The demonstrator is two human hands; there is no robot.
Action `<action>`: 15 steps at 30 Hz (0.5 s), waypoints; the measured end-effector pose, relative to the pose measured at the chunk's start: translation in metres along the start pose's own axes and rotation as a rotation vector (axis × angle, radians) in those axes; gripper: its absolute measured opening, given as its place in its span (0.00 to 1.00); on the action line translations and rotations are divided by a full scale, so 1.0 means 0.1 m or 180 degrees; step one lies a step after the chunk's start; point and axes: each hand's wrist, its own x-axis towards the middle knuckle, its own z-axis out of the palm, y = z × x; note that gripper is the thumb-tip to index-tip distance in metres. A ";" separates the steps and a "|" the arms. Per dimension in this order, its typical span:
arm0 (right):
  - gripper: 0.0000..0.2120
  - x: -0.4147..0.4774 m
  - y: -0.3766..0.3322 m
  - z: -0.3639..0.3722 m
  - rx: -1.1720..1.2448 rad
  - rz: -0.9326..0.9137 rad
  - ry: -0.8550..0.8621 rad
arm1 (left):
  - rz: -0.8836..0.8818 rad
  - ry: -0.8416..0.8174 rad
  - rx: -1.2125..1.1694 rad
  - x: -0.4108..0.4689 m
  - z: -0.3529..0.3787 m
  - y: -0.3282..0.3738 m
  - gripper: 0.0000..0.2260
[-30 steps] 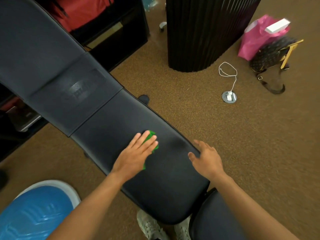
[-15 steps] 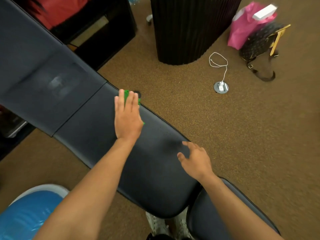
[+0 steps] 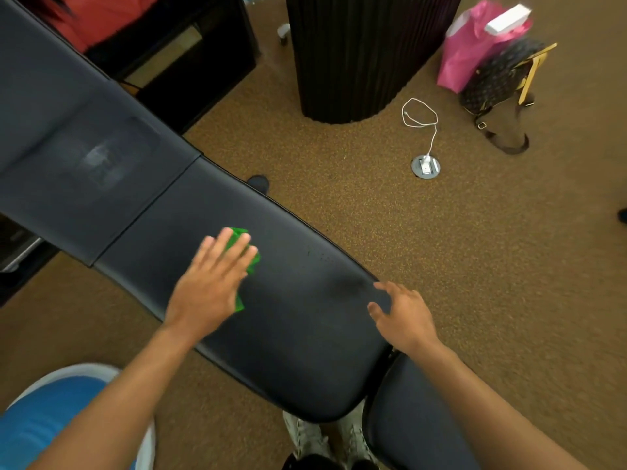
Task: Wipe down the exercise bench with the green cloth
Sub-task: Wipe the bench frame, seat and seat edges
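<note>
Left hand (image 3: 212, 283) flat, fingers straight — presses green cloth (image 3: 249, 254) beneath it onto bench (image 3: 298, 334) for wiping contact. Right hand (image 3: 405, 315) open, empty — rests at pad edge, likely bracing.

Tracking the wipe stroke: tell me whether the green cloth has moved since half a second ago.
Yes. The green cloth, under the left hand, has slid back toward the person, away from the black foot beside the bench.

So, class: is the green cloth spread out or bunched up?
Bunched up: crumpled green folds of the cloth poke out from beneath the flat left hand pressing it on the bench.
</note>
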 end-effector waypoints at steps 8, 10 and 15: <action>0.20 0.00 -0.21 0.06 0.0232 -0.0327 0.0337 | -0.1456 0.0516 -0.0137 0.93 -0.10 -0.11 0.21; 0.20 -0.01 -0.25 0.09 0.0274 -0.0378 0.0359 | -0.1635 0.0343 -0.0205 1.09 -0.09 0.15 0.26; 0.20 -0.03 -0.18 0.15 0.0262 -0.0357 0.0286 | -0.0781 -0.0365 0.0275 0.99 0.19 0.78 0.48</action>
